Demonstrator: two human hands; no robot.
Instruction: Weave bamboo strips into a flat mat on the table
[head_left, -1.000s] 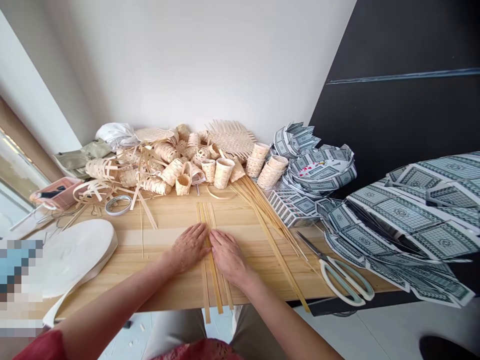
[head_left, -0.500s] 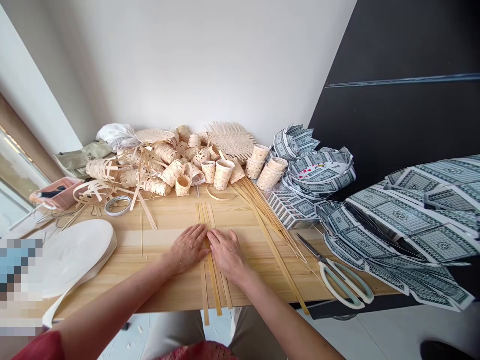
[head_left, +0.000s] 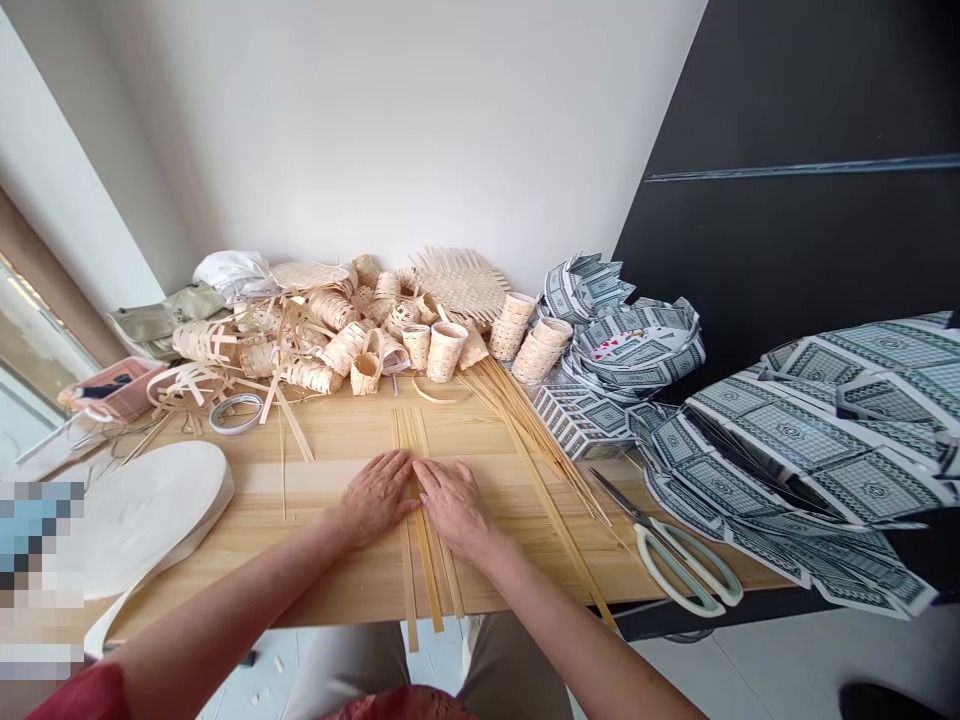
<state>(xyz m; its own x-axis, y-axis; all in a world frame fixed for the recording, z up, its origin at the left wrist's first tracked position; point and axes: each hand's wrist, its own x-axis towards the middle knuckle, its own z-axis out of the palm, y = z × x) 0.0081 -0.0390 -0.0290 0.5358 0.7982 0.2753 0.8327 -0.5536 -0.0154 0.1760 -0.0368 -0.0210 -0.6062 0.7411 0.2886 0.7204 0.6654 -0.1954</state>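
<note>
Several flat bamboo strips (head_left: 410, 430) lie side by side on the wooden table (head_left: 337, 575), running from its middle past the near edge. My left hand (head_left: 377, 496) rests flat on them, fingers stretched out and close together. My right hand (head_left: 452, 502) lies flat beside it on the same strips, fingertips almost touching the left ones. Neither hand grips anything.
A bundle of long thin bamboo strips (head_left: 540, 455) fans out to the right, with white-handled scissors (head_left: 671, 560) beyond it. Small woven baskets and cups (head_left: 360, 325) pile up at the back. Folded playing-card pieces (head_left: 810, 450) fill the right side. A tape roll (head_left: 236, 412) and a white strip coil (head_left: 142, 505) sit left.
Both hands stay pressed on the strips; only the camera view has shifted slightly.
</note>
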